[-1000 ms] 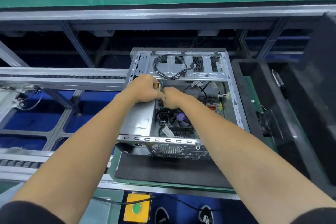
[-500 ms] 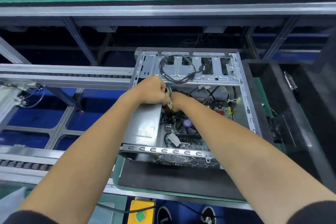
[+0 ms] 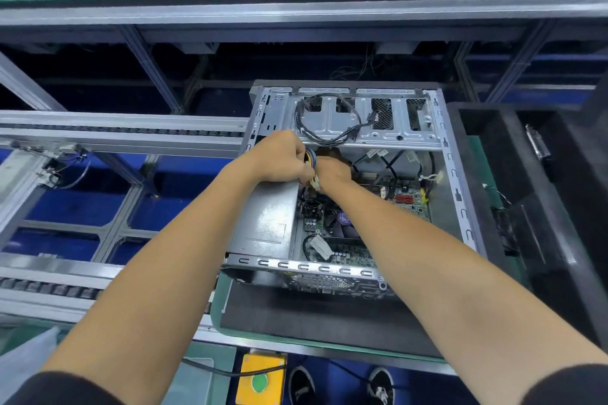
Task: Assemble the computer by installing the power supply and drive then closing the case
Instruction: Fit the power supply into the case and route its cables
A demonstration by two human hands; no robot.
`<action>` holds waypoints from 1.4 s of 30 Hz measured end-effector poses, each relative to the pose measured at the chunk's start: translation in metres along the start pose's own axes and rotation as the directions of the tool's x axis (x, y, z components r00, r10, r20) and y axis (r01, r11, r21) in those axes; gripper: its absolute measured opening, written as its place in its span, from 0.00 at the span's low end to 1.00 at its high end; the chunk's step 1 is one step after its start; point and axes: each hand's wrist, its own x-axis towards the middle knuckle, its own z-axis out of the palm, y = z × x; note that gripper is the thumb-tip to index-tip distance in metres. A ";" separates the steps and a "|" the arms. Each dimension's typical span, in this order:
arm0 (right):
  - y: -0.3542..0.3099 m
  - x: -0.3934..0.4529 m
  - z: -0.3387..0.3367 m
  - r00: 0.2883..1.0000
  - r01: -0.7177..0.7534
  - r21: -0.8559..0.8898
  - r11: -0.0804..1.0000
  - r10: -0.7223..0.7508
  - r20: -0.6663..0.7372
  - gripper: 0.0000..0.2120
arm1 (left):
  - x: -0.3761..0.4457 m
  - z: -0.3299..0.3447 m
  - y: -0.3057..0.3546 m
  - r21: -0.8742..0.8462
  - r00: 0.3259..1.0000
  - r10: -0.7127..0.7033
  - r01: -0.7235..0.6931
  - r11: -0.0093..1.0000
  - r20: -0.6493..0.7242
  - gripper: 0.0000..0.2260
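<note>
Multicoloured cable bundle (image 3: 311, 158) is sitting pinched in the left hand (image 3: 279, 158); its white connector (image 3: 315, 181) is dangling toward six o'clock, touching the right hand (image 3: 332, 171), whose grip is hidden, above the power supply (image 3: 266, 217).

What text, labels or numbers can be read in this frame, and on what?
No text reads clearly.
White label on a cable above the motherboard: print too blurred.
Power supply top: faint outline only, no legible text.
Yellow box: green button, no wording.
</note>
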 end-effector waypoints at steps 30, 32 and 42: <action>0.008 0.007 -0.026 0.927 0.256 -0.087 0.963 -0.219 0.303 0.13 | 0.006 0.010 -0.012 -0.046 1.000 -0.024 0.023 0.999 -0.017 0.12; 0.004 0.007 -0.024 0.953 0.188 -0.027 0.982 -0.176 0.246 0.19 | 0.006 0.010 -0.011 -0.049 0.999 -0.025 0.024 0.999 -0.026 0.10; 0.013 0.002 -0.013 0.970 0.221 0.112 0.969 -0.231 0.082 0.15 | 0.004 0.019 -0.006 0.020 0.983 0.056 -0.053 0.998 -0.172 0.13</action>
